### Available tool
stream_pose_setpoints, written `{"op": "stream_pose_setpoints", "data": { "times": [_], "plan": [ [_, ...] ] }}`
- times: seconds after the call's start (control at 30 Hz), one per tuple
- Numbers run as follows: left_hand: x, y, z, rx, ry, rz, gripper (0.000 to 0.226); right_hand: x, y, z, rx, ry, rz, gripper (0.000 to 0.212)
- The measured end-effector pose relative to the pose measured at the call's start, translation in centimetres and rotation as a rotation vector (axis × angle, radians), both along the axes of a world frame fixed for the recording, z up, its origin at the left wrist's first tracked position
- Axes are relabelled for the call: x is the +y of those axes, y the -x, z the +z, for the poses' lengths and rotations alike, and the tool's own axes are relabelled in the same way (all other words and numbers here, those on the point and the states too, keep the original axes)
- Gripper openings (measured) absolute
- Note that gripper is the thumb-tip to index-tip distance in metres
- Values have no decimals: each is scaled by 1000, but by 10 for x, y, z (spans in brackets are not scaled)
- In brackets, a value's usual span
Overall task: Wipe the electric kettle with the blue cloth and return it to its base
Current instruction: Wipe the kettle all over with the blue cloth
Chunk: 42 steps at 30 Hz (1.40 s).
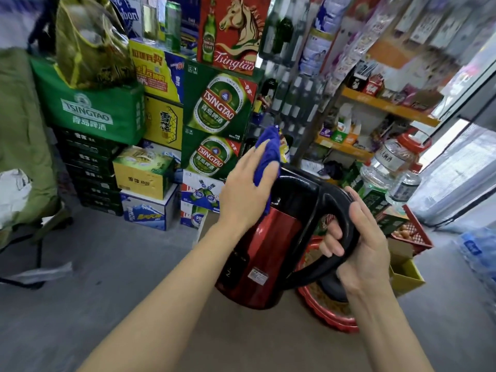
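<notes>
- The stacked beer cartons fill the back of the head view; those at the left and top edges are cut off, and the shelves on the right are blurred, so their goods are hard to read.
- The electric kettle is held in the air in the middle, above a red tray on a brown surface. Its long axis is tilted: the black top leans up and away to the right, and the red bottom comes down toward the camera. The spout side is covered by cloth and hand, so it cannot be made out.
- A black round part lies on the tray behind the kettle; it is mostly hidden, and whether it is the base cannot be told.
- The right hand is closed around the black handle; the fingers wrap through the loop and the thumb lies along the outside.
- The left hand presses the blue cloth on the upper rim of the kettle. The fingers are stretched almost flat over the cloth, with their tips hidden in its folds.
- The cloth is bunched; one corner stands up above the hand, and its lower part is hidden between palm and kettle.
</notes>
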<state>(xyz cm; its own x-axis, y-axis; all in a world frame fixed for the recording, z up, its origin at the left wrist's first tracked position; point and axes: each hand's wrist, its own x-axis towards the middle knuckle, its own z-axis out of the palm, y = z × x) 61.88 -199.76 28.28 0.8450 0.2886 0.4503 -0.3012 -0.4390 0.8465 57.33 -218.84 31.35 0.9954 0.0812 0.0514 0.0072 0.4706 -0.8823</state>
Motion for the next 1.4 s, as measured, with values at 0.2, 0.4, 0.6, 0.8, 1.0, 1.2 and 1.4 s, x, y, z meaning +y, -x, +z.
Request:
{"op": "stream_pose_setpoints", "data": {
  "times": [0.2,0.4,0.6,0.8,1.0,1.2,1.4],
  "plan": [
    [-31,76,-86,-78,-408,50,61,0,-1,6,-35,11,-123,48],
    [0,22,-9,-85,62,-54,59,-7,3,12,-41,21,130,72],
    [46,-16,-6,406,882,-622,58,-14,-3,25,-47,-7,163,46],
    [36,5,-117,591,1399,-709,34,-9,-23,23,71,-103,82,37],
    [18,50,-127,579,1788,-267,47,-4,-41,2,162,-261,-55,36],
    [13,70,-67,219,1868,-69,45,7,-40,1,141,-334,-270,24],
    [17,64,-37,-10,1583,46,36,21,-33,21,20,-174,-323,21]
  ]
}}
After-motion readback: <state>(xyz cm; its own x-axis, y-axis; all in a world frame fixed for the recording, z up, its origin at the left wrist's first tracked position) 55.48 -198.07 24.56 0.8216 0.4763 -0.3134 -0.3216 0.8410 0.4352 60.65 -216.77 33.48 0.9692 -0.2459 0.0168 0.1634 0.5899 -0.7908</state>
